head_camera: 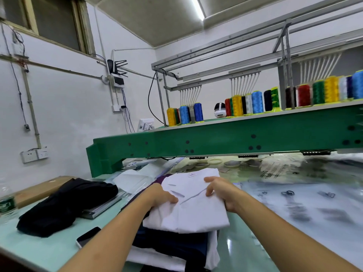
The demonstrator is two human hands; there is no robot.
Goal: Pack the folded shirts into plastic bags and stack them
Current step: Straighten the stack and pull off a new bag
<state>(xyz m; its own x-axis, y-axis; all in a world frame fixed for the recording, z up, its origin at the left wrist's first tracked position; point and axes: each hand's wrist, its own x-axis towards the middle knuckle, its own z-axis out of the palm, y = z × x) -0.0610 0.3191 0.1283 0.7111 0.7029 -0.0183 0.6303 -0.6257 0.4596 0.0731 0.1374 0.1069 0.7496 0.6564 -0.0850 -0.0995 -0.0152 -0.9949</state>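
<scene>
- Gripping the white shirt [193, 203] atop the shirt pile [172, 246], left hand [162, 197] and right hand [221, 191] pinch its sides, likely keeping folds intact.
- Plastic bags [294, 195] lie just right, probably for packing.

White folded shirt [193, 201], dark navy stack [176, 242], green machine beam [225, 138], multicoloured thread spools [255, 102]

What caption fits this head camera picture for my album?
A person's left hand and right hand grip a folded white shirt atop a shirt stack.

Coloured thread spools [257, 102] line the green machine beam [216, 141], and a phone [88, 237] lies on the pale table [39, 243].
</scene>
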